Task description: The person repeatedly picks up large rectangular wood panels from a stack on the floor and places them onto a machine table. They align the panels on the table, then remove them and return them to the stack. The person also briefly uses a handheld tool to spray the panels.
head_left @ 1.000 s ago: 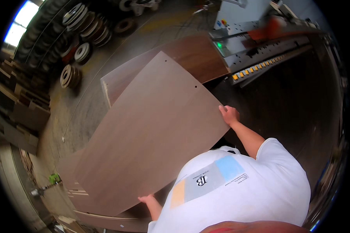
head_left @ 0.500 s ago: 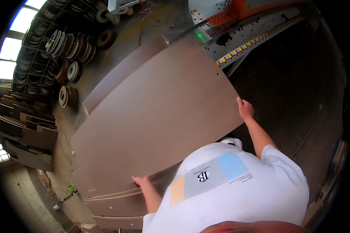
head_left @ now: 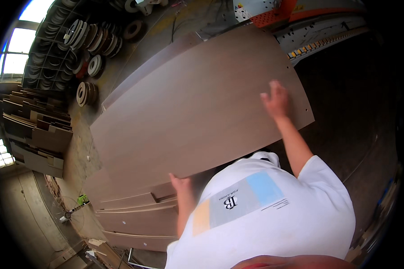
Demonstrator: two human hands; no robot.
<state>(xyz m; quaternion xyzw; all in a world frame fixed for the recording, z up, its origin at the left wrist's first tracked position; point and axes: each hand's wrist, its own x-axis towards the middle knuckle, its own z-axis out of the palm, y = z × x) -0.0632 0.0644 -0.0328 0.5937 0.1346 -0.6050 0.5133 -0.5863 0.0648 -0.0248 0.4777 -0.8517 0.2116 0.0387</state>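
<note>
A large brown board (head_left: pixel 193 107) spans the middle of the view, with small holes along its right end. My left hand (head_left: pixel 181 183) grips the board's near edge, the thumb on top and the other fingers hidden below. Over the board's right part is my right hand (head_left: pixel 277 99), its fingers apart and holding nothing; whether it touches the surface I cannot tell. Below the board's left end lie more brown panels (head_left: pixel 139 222) in a stack, and another panel (head_left: pixel 179 47) shows past its far edge.
A machine with an orange cover (head_left: pixel 274 13) and a yellow-and-black toothed track (head_left: pixel 316 47) stands at the far right. Rolls of edging strip (head_left: pixel 94 38) fill a rack at the far left. Leaning boards (head_left: pixel 45 130) line the left side, near a green object (head_left: pixel 82 200).
The board has shifted right and slightly away. My right hand has left its right edge and now sits over its top, while my left hand has moved right and farther away with the near edge.
</note>
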